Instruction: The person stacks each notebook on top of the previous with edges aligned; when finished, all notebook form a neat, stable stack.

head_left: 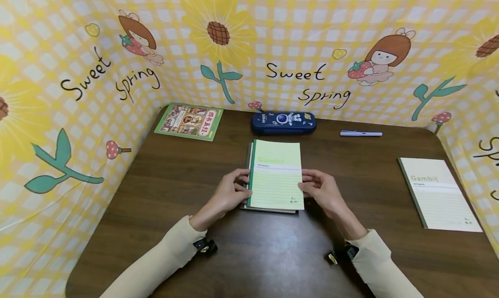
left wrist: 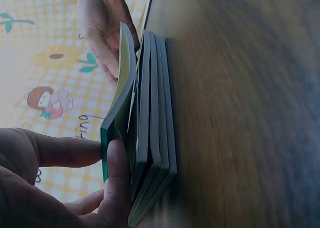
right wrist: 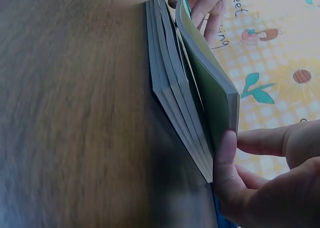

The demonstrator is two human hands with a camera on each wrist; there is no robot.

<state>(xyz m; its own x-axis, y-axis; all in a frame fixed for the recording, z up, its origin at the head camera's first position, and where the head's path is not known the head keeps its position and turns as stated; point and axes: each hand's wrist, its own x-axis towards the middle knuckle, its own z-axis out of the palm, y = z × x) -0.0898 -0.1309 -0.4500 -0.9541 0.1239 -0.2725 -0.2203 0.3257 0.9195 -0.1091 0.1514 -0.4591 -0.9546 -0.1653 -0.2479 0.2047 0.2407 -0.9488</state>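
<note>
A light green notebook [head_left: 277,176] with a dark green spine is held by its two long sides, in the middle of the table. My left hand [head_left: 230,193] pinches the spine side, thumb on one face and fingers on the other. Its opposite edge is pinched by my right hand [head_left: 322,190]. Under it lies a stack of several notebooks [left wrist: 159,103], mostly hidden in the head view. Both wrist views show the green notebook tilted and slightly bowed, with a gap between it and part of the stack.
Behind the stack lies a navy pencil case [head_left: 283,124] with space pictures. A green-bordered book [head_left: 189,121] is at the back left. To the right are a lavender pen [head_left: 361,134] and a white notebook [head_left: 440,194]. Patterned cloth [head_left: 296,34] walls the table's back and sides.
</note>
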